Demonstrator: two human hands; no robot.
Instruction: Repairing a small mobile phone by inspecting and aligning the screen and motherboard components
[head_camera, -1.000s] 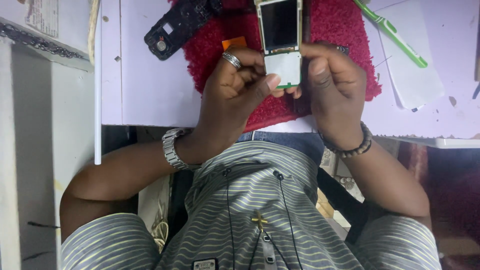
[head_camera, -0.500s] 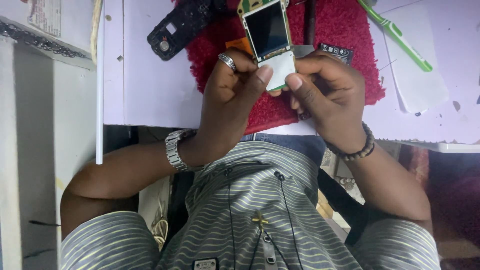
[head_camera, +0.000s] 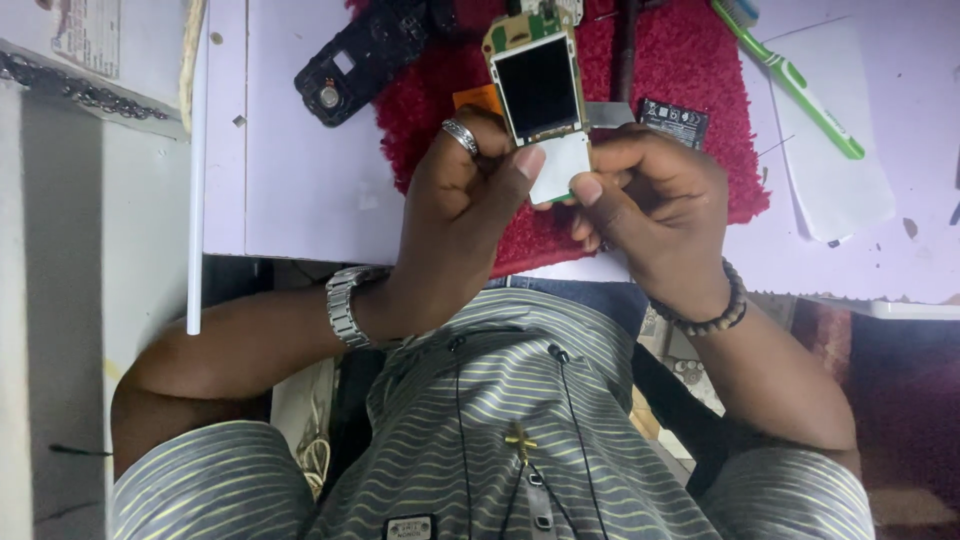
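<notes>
We only get one view here, a head-worn cam looking steeply down our own front, so our striped shirt (head_camera: 500, 420) fills the bottom of the picture and the lilac table (head_camera: 300, 170) sits along the top. It's pretty close in: the left hand (head_camera: 455, 215) and right hand (head_camera: 650, 215) land about mid-picture, over the red mat (head_camera: 720, 130). There's no second view, so nothing overlaps.

Bare worktop (head_camera: 300, 170) lies open left of the red mat (head_camera: 690, 60). A black phone shell (head_camera: 365, 60), battery (head_camera: 673, 122) and green toothbrush (head_camera: 790, 80) crowd the far side.
</notes>
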